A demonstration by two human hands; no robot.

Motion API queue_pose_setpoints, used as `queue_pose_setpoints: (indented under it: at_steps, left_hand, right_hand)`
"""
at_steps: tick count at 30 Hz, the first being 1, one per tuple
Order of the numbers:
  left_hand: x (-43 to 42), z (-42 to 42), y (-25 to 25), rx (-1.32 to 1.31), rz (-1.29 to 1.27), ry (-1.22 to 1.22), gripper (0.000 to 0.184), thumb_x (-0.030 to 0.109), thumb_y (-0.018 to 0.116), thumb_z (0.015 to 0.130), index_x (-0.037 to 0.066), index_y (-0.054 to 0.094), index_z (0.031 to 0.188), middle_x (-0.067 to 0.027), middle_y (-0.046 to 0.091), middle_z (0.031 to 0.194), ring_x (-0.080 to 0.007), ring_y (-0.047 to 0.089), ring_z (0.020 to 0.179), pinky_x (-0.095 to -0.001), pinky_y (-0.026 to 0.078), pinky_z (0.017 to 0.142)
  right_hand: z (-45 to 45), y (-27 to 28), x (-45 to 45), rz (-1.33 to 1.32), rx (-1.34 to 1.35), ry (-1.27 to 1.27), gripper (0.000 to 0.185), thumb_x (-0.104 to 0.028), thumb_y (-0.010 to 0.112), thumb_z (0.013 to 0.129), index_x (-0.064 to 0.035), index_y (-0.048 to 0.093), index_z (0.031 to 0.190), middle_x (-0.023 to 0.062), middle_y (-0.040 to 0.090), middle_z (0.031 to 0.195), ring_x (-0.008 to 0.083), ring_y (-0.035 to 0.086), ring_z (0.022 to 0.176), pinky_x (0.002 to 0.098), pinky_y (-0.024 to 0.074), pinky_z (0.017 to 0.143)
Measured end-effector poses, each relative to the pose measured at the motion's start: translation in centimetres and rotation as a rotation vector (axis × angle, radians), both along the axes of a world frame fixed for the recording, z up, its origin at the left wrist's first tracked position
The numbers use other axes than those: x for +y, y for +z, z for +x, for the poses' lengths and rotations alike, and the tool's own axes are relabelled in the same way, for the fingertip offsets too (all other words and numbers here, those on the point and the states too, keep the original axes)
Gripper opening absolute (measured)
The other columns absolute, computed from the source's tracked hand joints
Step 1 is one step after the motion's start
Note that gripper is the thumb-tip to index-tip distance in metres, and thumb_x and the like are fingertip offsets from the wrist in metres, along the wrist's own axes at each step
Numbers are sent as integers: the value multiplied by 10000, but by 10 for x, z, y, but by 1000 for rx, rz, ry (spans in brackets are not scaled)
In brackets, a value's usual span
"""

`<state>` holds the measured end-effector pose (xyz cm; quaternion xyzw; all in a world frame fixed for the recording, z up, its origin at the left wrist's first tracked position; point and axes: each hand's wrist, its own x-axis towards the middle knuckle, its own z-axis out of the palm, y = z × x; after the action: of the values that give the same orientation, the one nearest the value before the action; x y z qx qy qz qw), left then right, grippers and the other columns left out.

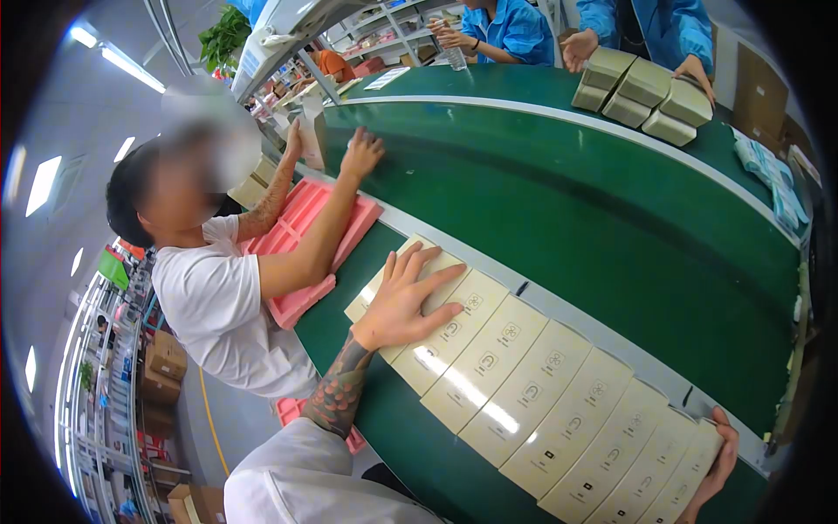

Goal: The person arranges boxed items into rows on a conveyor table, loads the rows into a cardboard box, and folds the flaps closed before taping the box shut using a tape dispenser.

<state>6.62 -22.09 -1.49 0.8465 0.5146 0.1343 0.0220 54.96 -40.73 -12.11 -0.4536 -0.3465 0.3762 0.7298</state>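
A long row of cream boxes (524, 384) with small printed symbols lies side by side on the green bench in front of me. My left hand (408, 301) rests on the boxes at the row's far left end, palm down with its fingers spread. At the right end, my right hand (717, 467) wraps round the outer side of the last box, its fingertips over the upper edge; part of this hand is hidden behind the box.
A co-worker in a white shirt (227, 306) reaches over a pink tray (305, 236) at left. The green conveyor (559, 192) runs beyond a metal rail. Across it, people in blue stand near stacked cream boxes (646, 96) and a blue-white packet (768, 175).
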Motion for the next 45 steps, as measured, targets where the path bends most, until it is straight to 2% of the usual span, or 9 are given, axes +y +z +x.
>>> queue_pose_setpoints:
  at_steps: [4,7,11,20,21,24,25,42,45]
  left_hand:
    - [3,-2,-3,-20,-14,-8,527,420,651,832,198,572,1304,-204,408,1373,-457,291,1344,-620,164,1096]
    - [0,1,0,-1,-26,7,535,406,659,828,192,568,1310,-203,407,1374,-460,295,1341,-612,168,1097]
    - [1,3,3,4,-44,6,544,390,664,823,187,564,1318,-200,407,1374,-463,294,1341,-616,165,1099]
    - [5,3,4,26,-80,20,561,392,688,791,172,584,1297,-199,410,1379,-464,306,1342,-631,198,1083]
    - [6,2,4,24,-84,14,559,389,689,790,172,585,1294,-200,411,1377,-464,308,1340,-631,198,1083]
    - [8,2,3,10,-85,3,564,386,694,776,164,593,1285,-207,419,1370,-474,316,1332,-619,209,1084]
    - [8,2,3,5,-84,3,566,387,695,773,162,594,1283,-208,419,1371,-476,318,1330,-615,211,1084]
    - [7,0,3,18,-70,10,551,403,684,805,177,590,1299,-203,421,1373,-473,317,1333,-624,206,1085]
    - [2,2,5,24,-64,20,559,360,660,813,126,572,1313,-219,405,1387,-463,301,1352,-584,172,1111]
  right_hand:
    - [1,4,-3,-38,-79,-35,344,-298,385,997,-3,551,1057,172,548,1265,201,561,1039,338,464,918]
    - [-6,29,12,105,-676,-87,325,-252,508,968,-163,597,1268,198,623,979,314,648,895,359,529,692]
    - [11,10,8,332,-984,-62,488,-337,438,998,-148,374,1444,267,573,1109,455,620,963,486,545,749]
    - [4,-10,9,311,-1032,-372,560,-476,398,970,-34,504,1297,242,627,902,365,655,804,417,536,646]
    - [6,-8,1,270,-947,-280,598,-469,464,961,1,478,1329,276,625,1011,385,640,895,454,534,722]
    - [3,33,-21,-417,-401,-169,450,-432,465,979,-4,527,1101,252,626,1110,345,609,1036,502,436,985]
    - [6,32,-23,-438,-416,-193,434,-412,456,986,1,527,1096,251,626,1111,345,610,1033,497,442,977]
    - [-7,28,-10,-202,-231,-139,409,-377,487,972,14,543,1080,235,613,1132,353,595,1052,489,453,955]
    - [-6,21,-6,-198,-168,-169,371,-331,446,981,11,546,1085,208,589,1182,287,578,1050,421,455,939]
